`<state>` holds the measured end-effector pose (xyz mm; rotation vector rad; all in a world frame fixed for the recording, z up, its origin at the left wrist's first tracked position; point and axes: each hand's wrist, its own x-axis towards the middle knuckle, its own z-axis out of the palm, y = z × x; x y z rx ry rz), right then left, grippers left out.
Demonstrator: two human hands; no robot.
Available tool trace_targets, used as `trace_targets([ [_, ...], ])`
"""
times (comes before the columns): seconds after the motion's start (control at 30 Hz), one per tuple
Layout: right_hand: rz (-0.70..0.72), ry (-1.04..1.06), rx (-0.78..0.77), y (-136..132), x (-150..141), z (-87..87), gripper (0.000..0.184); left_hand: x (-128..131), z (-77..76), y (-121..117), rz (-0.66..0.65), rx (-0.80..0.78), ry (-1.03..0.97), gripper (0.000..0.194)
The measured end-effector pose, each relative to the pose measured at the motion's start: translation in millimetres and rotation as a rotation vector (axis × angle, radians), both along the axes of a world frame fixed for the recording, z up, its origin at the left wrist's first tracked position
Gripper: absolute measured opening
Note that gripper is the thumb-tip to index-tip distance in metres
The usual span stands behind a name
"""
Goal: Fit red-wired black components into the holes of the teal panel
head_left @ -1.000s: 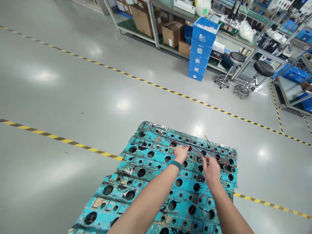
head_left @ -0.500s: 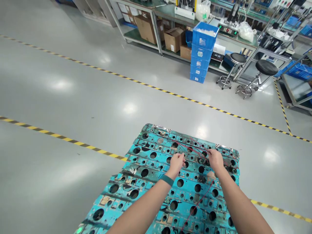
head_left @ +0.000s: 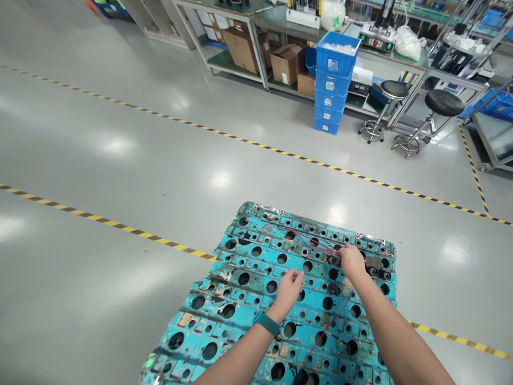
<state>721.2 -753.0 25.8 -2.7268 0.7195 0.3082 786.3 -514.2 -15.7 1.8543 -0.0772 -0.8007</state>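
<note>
Red wires (head_left: 315,241) are laid across the far part of a turquoise perforated board (head_left: 256,270); their ends are reached by the right hand (head_left: 352,262), whose fingertips are bunched at them, the exact grip being unclear; the left hand (head_left: 289,291) is held above the board's middle, thumb and forefinger brought together, a dark green band (head_left: 266,323) worn at its wrist.

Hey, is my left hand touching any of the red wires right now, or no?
Apart. The head view shows turquoise panel between the left hand and the red wires, including the lone strand.
</note>
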Motion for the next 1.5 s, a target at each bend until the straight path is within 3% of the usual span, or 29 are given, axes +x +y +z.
trace_targets([
  [0.23,-0.074,-0.142,-0.026,6,-9,13.1,0.041,-24,-3.0,20,-0.070,0.045,-0.039,0.051],
  [0.33,-0.128,-0.328,0.048,23,-36,20.9,0.039,-41,-0.5,42,-0.097,0.089,-0.104,0.048],
  [0.4,-0.160,-0.415,0.192,43,-68,19.2,0.034,-64,1.4,61,-0.119,0.123,-0.127,0.046],
  [0.57,-0.188,-0.177,0.610,122,-162,-12.4,0.021,-136,-1.7,104,-0.368,0.180,-0.137,0.036],
  [0.63,-0.104,-0.083,0.715,157,-186,-29.8,0.012,-151,-6.3,111,-0.362,0.208,-0.121,0.037],
  [0.73,-0.050,0.031,0.750,202,-200,-52.0,0.018,-153,-11.5,112,-0.271,0.276,-0.098,0.041],
  [0.83,-0.071,0.129,0.682,227,-199,-66.1,0.024,-147,-13.0,109,-0.282,0.328,-0.091,0.039],
  [0.93,-0.043,0.120,0.663,235,-201,-72.8,0.017,-151,-13.6,115,-0.359,0.321,-0.062,0.037],
  [1.07,-0.014,-0.062,0.759,234,-214,-74.6,0.018,-174,-17.6,132,-0.404,0.262,0.048,0.042],
  [1.17,0.065,-0.100,0.767,234,-223,-71.7,0.016,-193,-20.3,140,-0.305,0.154,0.203,0.055],
  [1.23,0.194,-0.147,0.712,232,-224,-67.2,0.020,-202,-18.7,139,-0.196,0.073,0.316,0.065],
  [1.33,0.382,-0.270,0.613,225,-217,-55.7,0.031,-204,-7.7,129,-0.046,-0.006,0.401,0.071],
  [1.5,0.562,-0.369,0.395,196,-183,-20.5,0.009,-166,28.7,98,0.044,0.048,0.340,0.074],
])
